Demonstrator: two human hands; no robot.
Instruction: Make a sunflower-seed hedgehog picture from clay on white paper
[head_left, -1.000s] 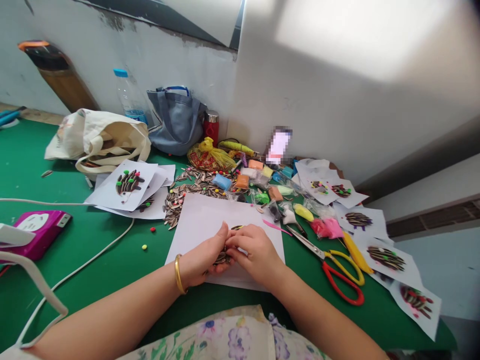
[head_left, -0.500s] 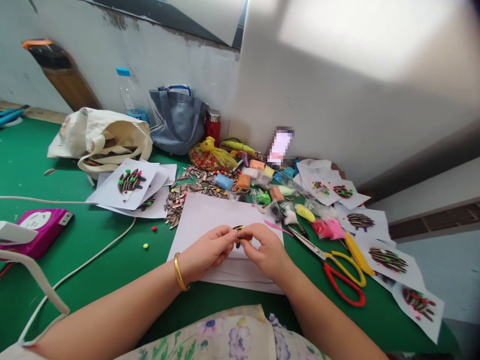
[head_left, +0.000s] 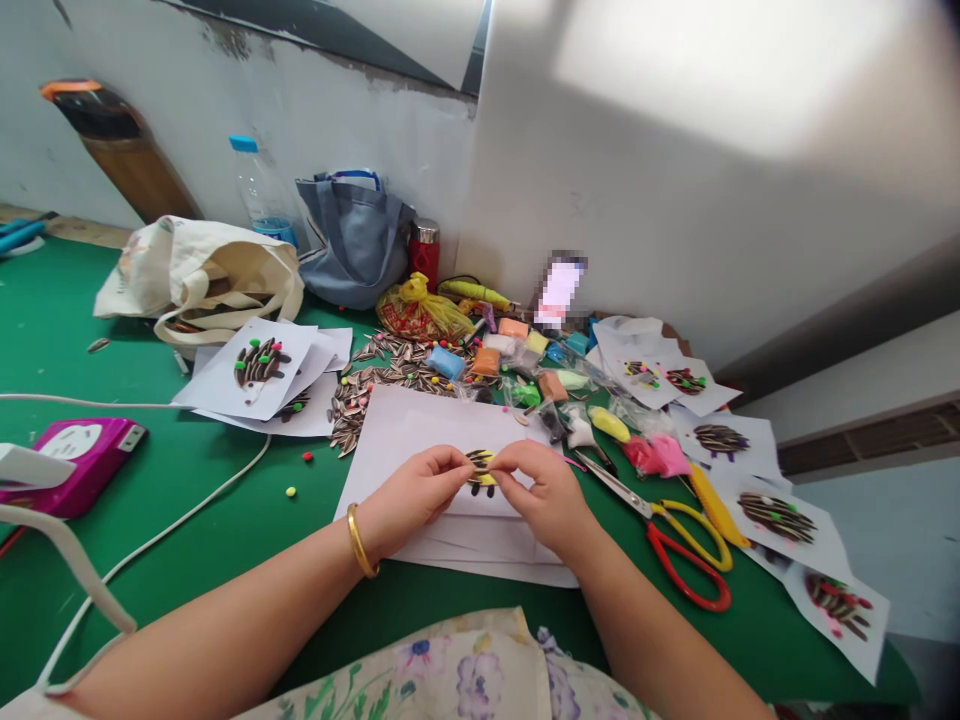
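A small yellow clay figure [head_left: 487, 482] with dark striped sunflower seeds on it and dark feet lies on a white sheet of paper [head_left: 409, 425]. My left hand [head_left: 424, 495] is closed in a pinch at the figure's left side. At its right side my right hand [head_left: 546, 495] also pinches, thumb against forefinger. Both sets of fingertips touch or nearly touch the seeds, and what sits between them is too small to make out. Beyond the paper a pile of loose sunflower seeds [head_left: 401, 358] spreads over the green table [head_left: 225, 590].
Scissors [head_left: 649, 510] with red and yellow handles lie right of my right hand. Packets of coloured clay [head_left: 555, 385] crowd behind the paper. Finished seed pictures [head_left: 776, 515] line the right edge; more cards [head_left: 259, 365] are stacked left. A white cable [head_left: 202, 510] crosses the left side.
My fingertips have parted slightly, uncovering more of the yellow figure and its feet. My right hand has shifted a little to the right.
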